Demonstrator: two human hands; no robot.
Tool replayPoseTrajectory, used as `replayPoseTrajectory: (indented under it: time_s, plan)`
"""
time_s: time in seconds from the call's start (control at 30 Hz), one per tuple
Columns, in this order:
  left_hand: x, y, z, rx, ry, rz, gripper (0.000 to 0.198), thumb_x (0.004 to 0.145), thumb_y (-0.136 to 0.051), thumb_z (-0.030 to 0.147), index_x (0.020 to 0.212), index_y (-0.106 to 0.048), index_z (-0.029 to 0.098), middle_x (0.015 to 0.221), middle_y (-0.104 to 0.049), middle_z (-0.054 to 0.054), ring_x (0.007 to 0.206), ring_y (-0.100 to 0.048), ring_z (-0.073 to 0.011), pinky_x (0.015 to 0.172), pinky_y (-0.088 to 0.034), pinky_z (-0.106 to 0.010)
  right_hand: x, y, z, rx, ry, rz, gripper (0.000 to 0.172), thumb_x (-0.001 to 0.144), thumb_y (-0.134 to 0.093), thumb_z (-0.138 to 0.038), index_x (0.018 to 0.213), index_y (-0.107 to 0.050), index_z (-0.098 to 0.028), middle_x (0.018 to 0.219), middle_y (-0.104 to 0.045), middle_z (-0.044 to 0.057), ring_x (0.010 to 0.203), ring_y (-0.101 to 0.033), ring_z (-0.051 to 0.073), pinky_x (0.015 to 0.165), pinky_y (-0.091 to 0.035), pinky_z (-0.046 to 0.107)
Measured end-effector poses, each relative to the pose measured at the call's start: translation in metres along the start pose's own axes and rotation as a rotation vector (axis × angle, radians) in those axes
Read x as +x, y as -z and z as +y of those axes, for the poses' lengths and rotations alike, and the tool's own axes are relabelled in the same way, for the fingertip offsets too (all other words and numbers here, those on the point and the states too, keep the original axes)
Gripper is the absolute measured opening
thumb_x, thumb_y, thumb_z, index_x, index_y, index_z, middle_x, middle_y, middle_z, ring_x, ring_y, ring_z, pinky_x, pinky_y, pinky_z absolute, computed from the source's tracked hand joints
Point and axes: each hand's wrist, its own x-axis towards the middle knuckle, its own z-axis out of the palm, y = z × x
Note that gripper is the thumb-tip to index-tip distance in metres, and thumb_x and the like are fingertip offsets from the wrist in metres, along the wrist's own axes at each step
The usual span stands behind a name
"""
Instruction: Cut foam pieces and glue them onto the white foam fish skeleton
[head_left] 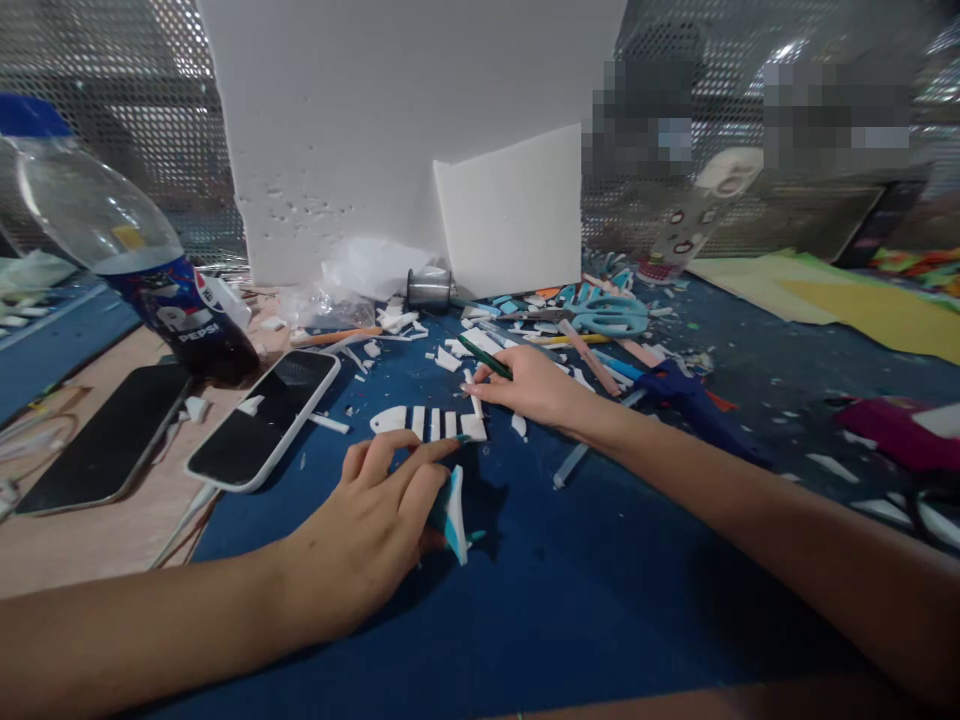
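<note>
A white fish-shaped foam piece with dark stripes (435, 424) lies on the blue work surface (555, 590). My left hand (375, 510) reaches to it, with a fingertip near its tail end. Tucked under that hand's fingers is a blue-and-white foam piece (456, 520), its far side hidden by the fingers. My right hand (536, 385) is closed just beyond the tail, pinching a thin white strip (478, 402) that stands at the tail's edge. A dark green pen-like stick (484, 355) also rests in its grip.
Light blue scissors (607, 312), a dark blue glue gun (690, 410) and scattered foam scraps lie beyond my right hand. Two phones (266, 415) and a Pepsi bottle (172, 310) are on the left. A large white foam board (375, 110) stands behind.
</note>
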Motion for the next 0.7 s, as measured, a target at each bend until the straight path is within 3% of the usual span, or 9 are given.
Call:
replayPoseTrajectory:
  time_s: [0.37,0.7]
  plan:
    - [0.001,0.001,0.001,-0.012,-0.012,-0.01,0.029,0.08,-0.039,0.003,0.108,-0.041,0.012,0.132,-0.043,-0.015,0.111,-0.031,-0.0343,0.08,-0.038,-0.054,-0.008,-0.008,-0.003,-0.069,0.154,0.106,0.014,0.079,-0.053,-0.028,0.073,-0.05,-0.015,0.05,-0.036,-0.006,0.044,-0.038,0.009,0.048,-0.031,0.022]
    - [0.001,0.001,0.001,-0.03,-0.015,-0.013,0.029,0.079,-0.04,0.002,0.105,-0.04,0.012,0.131,-0.043,-0.016,0.11,-0.03,-0.0345,0.079,-0.038,-0.056,-0.012,-0.013,-0.002,-0.274,0.313,0.252,0.013,0.082,-0.051,-0.024,0.074,-0.05,-0.014,0.065,-0.053,0.004,0.056,-0.047,0.014,0.052,-0.032,0.025]
